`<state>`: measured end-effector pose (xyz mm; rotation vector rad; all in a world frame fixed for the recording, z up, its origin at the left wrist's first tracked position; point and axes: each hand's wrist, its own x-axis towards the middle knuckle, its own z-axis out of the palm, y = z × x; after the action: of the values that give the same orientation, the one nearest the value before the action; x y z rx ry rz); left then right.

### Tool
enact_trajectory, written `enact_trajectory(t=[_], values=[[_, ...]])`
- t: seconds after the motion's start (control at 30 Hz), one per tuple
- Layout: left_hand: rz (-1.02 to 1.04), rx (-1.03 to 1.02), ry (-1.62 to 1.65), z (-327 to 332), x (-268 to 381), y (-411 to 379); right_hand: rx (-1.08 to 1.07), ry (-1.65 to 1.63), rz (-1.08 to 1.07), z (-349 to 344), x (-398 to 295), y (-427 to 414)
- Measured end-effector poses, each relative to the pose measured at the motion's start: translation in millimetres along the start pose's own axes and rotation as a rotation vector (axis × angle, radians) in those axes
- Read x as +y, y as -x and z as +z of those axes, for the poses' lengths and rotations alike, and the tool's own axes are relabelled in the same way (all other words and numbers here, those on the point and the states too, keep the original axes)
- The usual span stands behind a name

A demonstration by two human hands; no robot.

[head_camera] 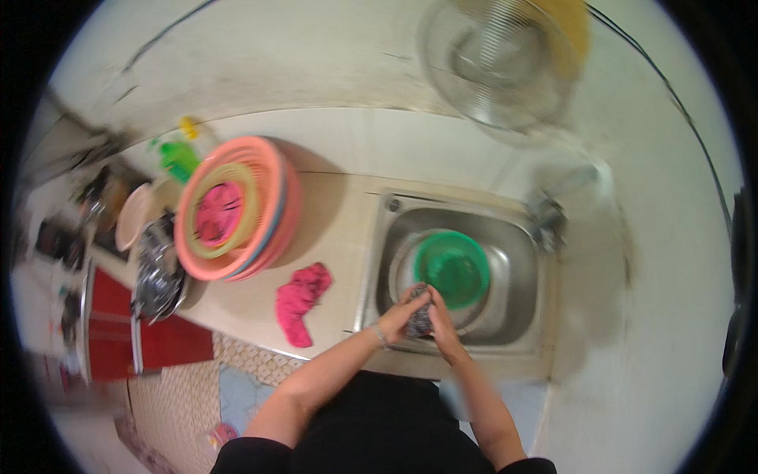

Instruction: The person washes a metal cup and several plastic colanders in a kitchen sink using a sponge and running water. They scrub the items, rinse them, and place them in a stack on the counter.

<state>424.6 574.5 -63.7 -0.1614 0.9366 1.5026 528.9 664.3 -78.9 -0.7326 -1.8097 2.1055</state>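
Note:
Between my left hand [394, 322] and my right hand [442, 324] is a dark grey, rough-textured scrubbing pad [419, 319], pressed from both sides; blur hides its exact kind. Both hands are over the near part of the steel sink [521, 308]. Just beyond my fingertips sits a round green plastic basin [453, 266]. It rests in a wider, pale round vessel [402, 275] on the sink floor. What the basin holds cannot be made out.
A faucet [548, 222] stands at the sink's right. Left on the counter [331, 225] lies a crumpled pink cloth [301, 302], with stacked plastic basins [284, 219] behind. Beyond are a green bottle [179, 160] and a metal pan [160, 272]. A round wire rack [503, 65] hangs above.

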Motion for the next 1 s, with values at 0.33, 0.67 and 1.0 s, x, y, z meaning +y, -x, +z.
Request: enact_trajectory(t=[0.33, 0.67, 1.0], values=[[0.421, 0.238, 0.127, -71.5, 47.8, 60.4, -0.452, 1.607, -0.392, -82.1, 168.5, -67.9], [0.415, 0.342, 0.194, -82.9, 31.5, 59.4, -0.149, 0.441, 0.135, -50.0, 118.4, -98.3], [0.414, 0.435, 0.115, -74.3, 24.0, 84.0, -0.476, 1.38, -0.586, -143.2, 204.3, -101.2]])
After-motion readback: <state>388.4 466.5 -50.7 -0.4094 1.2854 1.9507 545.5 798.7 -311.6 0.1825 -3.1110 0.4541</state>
